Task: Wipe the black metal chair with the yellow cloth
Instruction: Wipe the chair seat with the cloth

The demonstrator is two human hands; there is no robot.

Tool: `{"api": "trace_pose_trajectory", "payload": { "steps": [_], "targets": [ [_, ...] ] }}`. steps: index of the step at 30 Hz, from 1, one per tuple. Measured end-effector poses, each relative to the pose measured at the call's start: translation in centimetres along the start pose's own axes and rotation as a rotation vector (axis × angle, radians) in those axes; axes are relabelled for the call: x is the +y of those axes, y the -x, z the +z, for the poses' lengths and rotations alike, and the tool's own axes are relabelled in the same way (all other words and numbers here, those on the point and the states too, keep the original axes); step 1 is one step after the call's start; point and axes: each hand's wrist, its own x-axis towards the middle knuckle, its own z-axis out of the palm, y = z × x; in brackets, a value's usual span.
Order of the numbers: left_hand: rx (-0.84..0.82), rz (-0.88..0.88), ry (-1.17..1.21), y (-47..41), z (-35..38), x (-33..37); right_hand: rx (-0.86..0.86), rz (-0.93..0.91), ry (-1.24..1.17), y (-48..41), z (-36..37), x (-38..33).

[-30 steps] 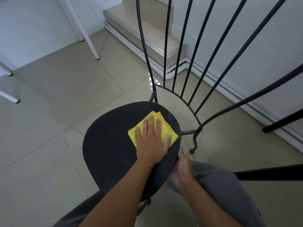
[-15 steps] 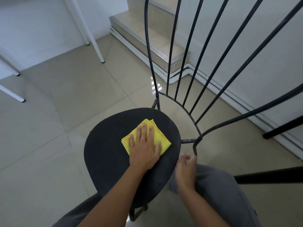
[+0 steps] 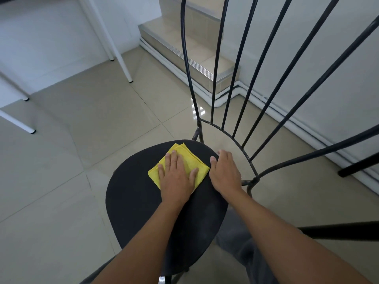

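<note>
1. Under everything, a glossy beige tiled floor (image 3: 61, 181) runs from 6 o'clock up to 12 o'clock, with a bright glare patch near the centre.
2. The black metal chair (image 3: 133, 201) fills the middle. Its rounded, dusty seat lies at the centre and stretches toward 6 o'clock. Its thin backrest rods fan upward from 12 to 3 o'clock.
3. A beige tiled step (image 3: 184, 44) with a ribbed metal edge sits at 12 o'clock against the white wall, seen partly through the rods.
4. Thin white tubular furniture legs (image 3: 121, 58) stand from 9 to 11 o'clock on the floor.
5. Two thick black bars (image 3: 338, 230) cross the frame edge at 3 to 4 o'clock, well apart from the seat.
6. A grey trouser leg (image 3: 242, 242) shows at 5 o'clock, beside the seat and below the right forearm.
7. The right hand (image 3: 225, 173) rests on the seat's rim at its 2 o'clock side. The thumb lies on top, the fingers are close together and reach past the edge. Whether they hook under the rim I cannot tell.
8. The left hand (image 3: 177, 179) presses flat on the cloth, fingers straight and slightly spread.
9. The folded square yellow cloth (image 3: 192, 160) lies on the back half of the seat, toward its 12 o'clock edge. It is partly under the left palm and just beside the right thumb.
</note>
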Motion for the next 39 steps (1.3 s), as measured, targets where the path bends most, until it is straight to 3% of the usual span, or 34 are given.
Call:
{"api": "trace_pose_trajectory", "payload": {
  "steps": [3,8,14,24,30,36,39],
  "targets": [
    [-0.004,-0.005,0.006,-2.5,0.0,0.9,-0.057,0.024,0.093,-1.2,0.7,0.1],
    [-0.071,-0.004,0.022,-8.0,-0.2,2.3,-0.011,-0.004,0.146,-1.2,1.3,0.8],
    [-0.349,-0.096,0.022,-14.8,-1.9,4.8,-0.005,-0.018,0.190,-1.5,1.6,1.2],
    [-0.508,0.002,0.021,-16.7,-2.7,4.6,-0.006,-0.006,0.191,-1.5,1.6,1.1],
    [-0.483,0.044,0.075,-17.4,-2.9,5.1,-0.033,-0.005,0.178,-1.5,1.5,0.9],
    [-0.584,0.044,0.036,-18.2,-3.4,3.3,-0.020,-0.014,0.177,-1.4,1.7,0.9],
    [-0.447,0.017,0.121,-18.2,-2.1,3.8,-0.025,-0.010,0.176,-1.5,1.8,1.0]
  ]
}}
